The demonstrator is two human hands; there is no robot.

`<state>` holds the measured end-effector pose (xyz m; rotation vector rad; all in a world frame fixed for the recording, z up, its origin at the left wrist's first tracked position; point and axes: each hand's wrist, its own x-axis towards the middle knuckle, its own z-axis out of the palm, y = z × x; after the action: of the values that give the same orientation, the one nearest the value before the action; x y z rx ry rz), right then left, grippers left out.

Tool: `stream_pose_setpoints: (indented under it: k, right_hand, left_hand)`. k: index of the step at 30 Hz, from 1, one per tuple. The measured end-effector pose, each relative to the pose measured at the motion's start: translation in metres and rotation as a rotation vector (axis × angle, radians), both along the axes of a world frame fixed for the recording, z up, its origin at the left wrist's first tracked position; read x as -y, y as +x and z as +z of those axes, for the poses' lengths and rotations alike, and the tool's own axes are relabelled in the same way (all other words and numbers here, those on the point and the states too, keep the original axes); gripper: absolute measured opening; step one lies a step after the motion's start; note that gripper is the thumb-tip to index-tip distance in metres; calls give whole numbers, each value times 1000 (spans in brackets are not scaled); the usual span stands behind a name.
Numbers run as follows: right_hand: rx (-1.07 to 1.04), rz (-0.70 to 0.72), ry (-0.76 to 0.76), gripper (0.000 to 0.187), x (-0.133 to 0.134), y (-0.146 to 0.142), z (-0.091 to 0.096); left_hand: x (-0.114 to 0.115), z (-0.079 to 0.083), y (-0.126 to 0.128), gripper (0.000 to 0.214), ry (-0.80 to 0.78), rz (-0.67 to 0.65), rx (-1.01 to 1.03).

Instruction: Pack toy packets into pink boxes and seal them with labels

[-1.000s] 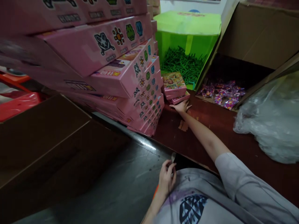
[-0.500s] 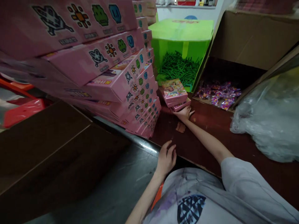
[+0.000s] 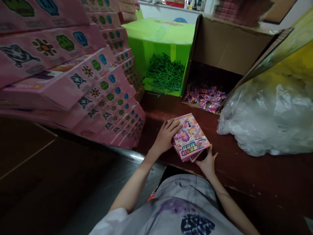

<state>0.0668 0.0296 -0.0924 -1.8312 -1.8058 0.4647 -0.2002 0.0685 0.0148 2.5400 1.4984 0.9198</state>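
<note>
A small stack of pink printed boxes (image 3: pixel 192 137) is at the table's front edge, the top one showing a pixel-pattern picture. My left hand (image 3: pixel 166 135) grips the stack's left side, its fingers lying over the top box and its thumb out of sight. At the near right corner, my right hand (image 3: pixel 207 163) has hold of the stack from the side, with part of its fingers hidden by the boxes. The lower box juts out slightly under the top one.
Tall piles of pink boxes (image 3: pixel 97 94) rise on the left. Behind the table's front stand a green box (image 3: pixel 158 32) of green sticks (image 3: pixel 166 73) and a cardboard carton (image 3: pixel 217 49) with small purple packets (image 3: pixel 205 98). A clear plastic bag (image 3: pixel 269 124) bulges at right.
The small stack of boxes has come nearer, from beside the green box to the table's front edge. My left hand has moved up onto it; my right hand has drawn back with it.
</note>
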Motion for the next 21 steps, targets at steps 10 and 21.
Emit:
stream_pose_setpoints:
  k: [10, 21]
  right_hand:
    - [-261, -32, 354, 131, 1, -38, 100]
    - [-895, 339, 226, 124, -102, -52, 56]
  left_hand:
    - [-25, 14, -38, 78, -170, -104, 396]
    - [-40, -68, -1, 62, -291, 49, 1389]
